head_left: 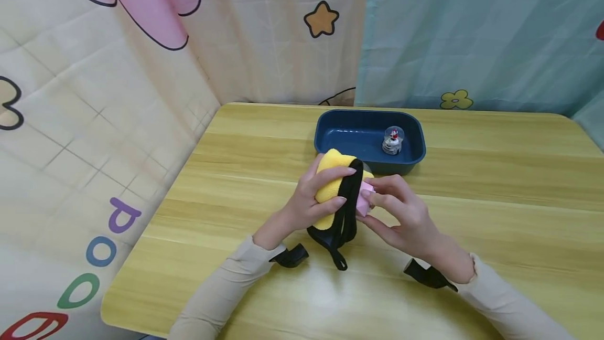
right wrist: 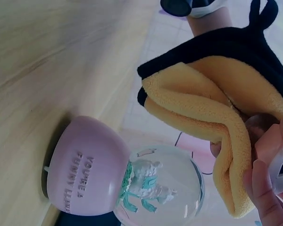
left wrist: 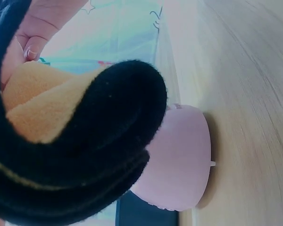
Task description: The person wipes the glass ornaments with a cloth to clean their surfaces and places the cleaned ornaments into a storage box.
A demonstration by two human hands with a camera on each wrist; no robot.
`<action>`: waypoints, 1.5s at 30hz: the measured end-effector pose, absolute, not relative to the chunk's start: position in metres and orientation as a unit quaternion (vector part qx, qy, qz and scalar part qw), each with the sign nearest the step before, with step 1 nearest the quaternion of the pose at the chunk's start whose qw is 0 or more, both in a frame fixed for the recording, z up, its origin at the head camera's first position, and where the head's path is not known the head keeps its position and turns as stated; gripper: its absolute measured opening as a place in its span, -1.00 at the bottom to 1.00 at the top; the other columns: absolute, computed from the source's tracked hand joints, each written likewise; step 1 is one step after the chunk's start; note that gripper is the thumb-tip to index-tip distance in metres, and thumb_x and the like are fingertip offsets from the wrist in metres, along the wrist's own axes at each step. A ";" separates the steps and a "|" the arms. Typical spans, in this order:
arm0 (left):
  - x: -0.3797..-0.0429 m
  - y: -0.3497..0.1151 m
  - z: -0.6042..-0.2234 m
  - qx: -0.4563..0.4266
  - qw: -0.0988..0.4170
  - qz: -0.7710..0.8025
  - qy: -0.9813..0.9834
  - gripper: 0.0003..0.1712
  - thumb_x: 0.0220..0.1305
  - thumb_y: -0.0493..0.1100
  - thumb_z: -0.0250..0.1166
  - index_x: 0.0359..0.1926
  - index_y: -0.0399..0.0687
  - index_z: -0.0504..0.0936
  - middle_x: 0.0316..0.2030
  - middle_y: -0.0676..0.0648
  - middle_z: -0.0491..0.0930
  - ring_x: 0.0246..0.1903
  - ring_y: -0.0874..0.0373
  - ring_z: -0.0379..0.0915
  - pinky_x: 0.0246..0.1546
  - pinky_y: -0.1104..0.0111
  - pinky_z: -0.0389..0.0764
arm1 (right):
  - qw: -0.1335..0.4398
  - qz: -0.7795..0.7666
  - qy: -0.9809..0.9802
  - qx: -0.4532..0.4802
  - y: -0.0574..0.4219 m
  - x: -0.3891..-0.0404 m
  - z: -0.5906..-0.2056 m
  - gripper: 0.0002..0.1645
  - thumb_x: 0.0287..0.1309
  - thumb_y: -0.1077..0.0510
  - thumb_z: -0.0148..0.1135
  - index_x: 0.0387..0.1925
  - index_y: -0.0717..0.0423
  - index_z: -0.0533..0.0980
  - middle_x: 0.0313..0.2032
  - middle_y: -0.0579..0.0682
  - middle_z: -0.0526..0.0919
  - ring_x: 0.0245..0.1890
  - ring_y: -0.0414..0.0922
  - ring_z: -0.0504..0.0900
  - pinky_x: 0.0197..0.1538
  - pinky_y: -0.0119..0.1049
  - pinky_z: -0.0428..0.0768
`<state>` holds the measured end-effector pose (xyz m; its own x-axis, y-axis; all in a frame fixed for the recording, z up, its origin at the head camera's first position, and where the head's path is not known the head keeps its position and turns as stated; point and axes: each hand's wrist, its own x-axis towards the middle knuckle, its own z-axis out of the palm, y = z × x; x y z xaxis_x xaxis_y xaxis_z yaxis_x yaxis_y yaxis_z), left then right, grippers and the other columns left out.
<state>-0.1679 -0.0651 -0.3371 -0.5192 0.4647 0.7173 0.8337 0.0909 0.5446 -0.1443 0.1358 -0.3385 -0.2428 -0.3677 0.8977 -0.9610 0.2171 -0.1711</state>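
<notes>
My left hand (head_left: 311,198) grips a folded yellow plush cloth (head_left: 327,190) with a black border and a hanging loop. Against the cloth's right side, the fingers of my right hand (head_left: 408,219) pinch a small pink faceted object (head_left: 364,198). In the right wrist view a pale round face with a dark square mark shows on that pink object (right wrist: 269,143); part of it is hidden in the cloth folds. Standing on the table close by is a snow globe with a pink base (right wrist: 89,167) and a llama figure inside, mostly hidden behind the hands in the head view.
A navy blue bin (head_left: 351,140) stands at the table's back edge, with a small snow globe (head_left: 393,140) holding a red and white figure inside it. Black straps (head_left: 429,274) hang at both wrists. Printed curtains (head_left: 264,30) border the wooden table (head_left: 495,182).
</notes>
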 end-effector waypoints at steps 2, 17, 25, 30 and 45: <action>-0.168 -0.065 -0.337 -0.452 0.185 -0.498 -0.717 -0.46 0.31 0.25 -0.01 0.05 -0.05 0.40 -0.03 -0.29 0.34 -0.10 -0.06 0.36 -0.24 0.39 0.56 | 0.370 0.399 -0.689 0.479 0.135 -0.144 -0.339 -0.59 0.17 -0.04 0.19 -0.33 0.29 0.55 -0.22 0.27 0.52 -0.16 -0.04 0.57 0.09 -0.57 0.49; -0.157 -0.070 -0.351 -0.448 0.197 -0.498 -0.716 -0.52 0.33 0.20 -0.01 0.07 -0.01 0.39 -0.05 -0.28 0.33 -0.13 -0.04 0.36 -0.28 0.41 0.57 | 0.350 0.428 -0.695 0.459 0.129 -0.135 -0.352 -0.57 0.15 -0.05 0.21 -0.30 0.30 0.55 -0.23 0.24 0.52 -0.19 -0.11 0.54 -0.11 -0.63 0.54; -0.153 -0.070 -0.353 -0.434 0.207 -0.500 -0.721 -0.53 0.34 0.18 -0.01 0.09 0.01 0.38 -0.05 -0.27 0.33 -0.13 -0.02 0.35 -0.28 0.41 0.59 | 0.303 0.490 -0.693 0.433 0.129 -0.131 -0.356 -0.54 0.08 -0.01 0.28 -0.27 0.36 0.51 -0.22 0.24 0.51 -0.23 -0.23 0.56 -0.25 -0.62 0.57; -0.154 -0.065 -0.353 -0.444 0.224 -0.498 -0.711 -0.55 0.34 0.15 0.01 0.09 0.00 0.38 -0.04 -0.27 0.33 -0.11 -0.01 0.34 -0.21 0.38 0.58 | 0.241 0.551 -0.682 0.415 0.132 -0.126 -0.354 -0.60 -0.03 0.21 0.37 -0.22 0.43 0.46 -0.21 0.25 0.47 -0.17 -0.32 0.56 -0.21 -0.59 0.60; -0.155 -0.062 -0.346 -0.453 0.266 -0.466 -0.712 -0.60 0.35 0.11 0.01 0.07 0.01 0.37 -0.05 -0.27 0.30 -0.09 0.00 0.33 -0.17 0.36 0.59 | 0.032 0.692 -0.644 0.326 0.133 -0.124 -0.341 -0.66 0.06 0.56 0.08 -0.11 0.41 0.28 -0.15 -0.16 0.47 -0.37 -0.30 0.68 -0.44 -0.35 0.66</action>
